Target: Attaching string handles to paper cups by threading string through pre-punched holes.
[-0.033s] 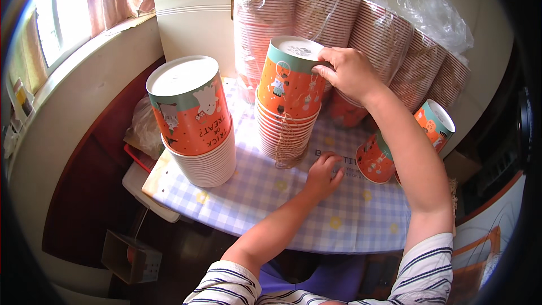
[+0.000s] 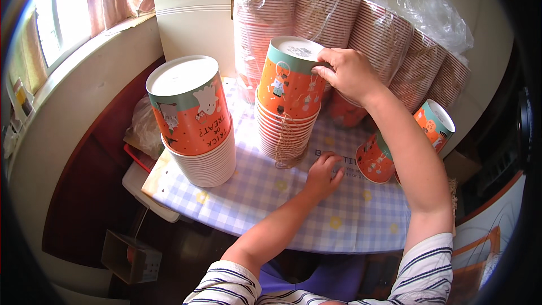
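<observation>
In the middle of the table stands a stack of upside-down orange and teal paper buckets. My right hand (image 2: pixel 351 74) grips the base edge of the top paper bucket (image 2: pixel 289 82), thumb and fingers closed on it. Loose brown string (image 2: pixel 292 158) dangles down the front of that stack. Low over the tablecloth, just right of the stack's foot, my left hand (image 2: pixel 326 175) is open and holds nothing. To the left is a second upside-down stack, topped by a matching bucket (image 2: pixel 195 118).
Tall plastic-wrapped bucket stacks (image 2: pixel 327 17) line the table's back. Single buckets (image 2: pixel 375 158) stand at the right, partly behind my right forearm. A checked tablecloth (image 2: pixel 254 209) covers the table. Below its left side are a white lid (image 2: pixel 148 192) and a cardboard box (image 2: pixel 132 257).
</observation>
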Motion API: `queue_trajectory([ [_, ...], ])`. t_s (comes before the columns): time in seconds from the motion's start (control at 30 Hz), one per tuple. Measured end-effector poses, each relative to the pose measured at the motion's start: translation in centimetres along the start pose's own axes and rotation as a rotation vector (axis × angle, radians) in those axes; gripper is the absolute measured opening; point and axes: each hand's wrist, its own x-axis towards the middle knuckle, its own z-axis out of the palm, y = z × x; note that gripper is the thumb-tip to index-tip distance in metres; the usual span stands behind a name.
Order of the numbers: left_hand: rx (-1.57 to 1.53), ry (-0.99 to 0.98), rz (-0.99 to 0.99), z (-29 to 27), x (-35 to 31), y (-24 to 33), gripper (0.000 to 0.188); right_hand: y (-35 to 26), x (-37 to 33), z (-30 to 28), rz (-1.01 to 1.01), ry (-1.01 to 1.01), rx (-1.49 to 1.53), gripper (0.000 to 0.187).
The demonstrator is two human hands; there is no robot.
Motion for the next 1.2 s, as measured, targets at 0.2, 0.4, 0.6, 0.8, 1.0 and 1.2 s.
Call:
queue_trajectory([
  [0.2,0.002,0.004,0.019,0.0,0.1,0.1,0.028,-0.2,-0.5,0.2,0.012,-0.024,-0.03,0.02],
  [0.4,-0.043,-0.018,-0.072,-0.2,0.0,0.7,0.027,-0.4,-1.5,0.8,0.047,-0.031,-0.027,0.024],
  [0.6,-0.039,-0.042,-0.104,-0.2,0.0,0.3,0.026,-0.8,-5.6,3.2,-0.034,0.42,0.012,0.024],
  [0.8,0.023,-0.059,-0.007,0.6,-0.5,-1.3,0.031,-3.3,-11.3,8.9,0.268,0.207,0.308,0.027],
  [1.0,-0.162,-0.102,-0.119,0.8,-1.3,-2.3,0.044,-5.0,-11.1,12.9,0.335,0.31,0.366,0.019],
  [1.2,-0.107,-0.117,-0.114,0.9,-1.4,-2.6,0.045,-5.0,-11.6,12.9,0.356,0.392,0.429,0.011],
])
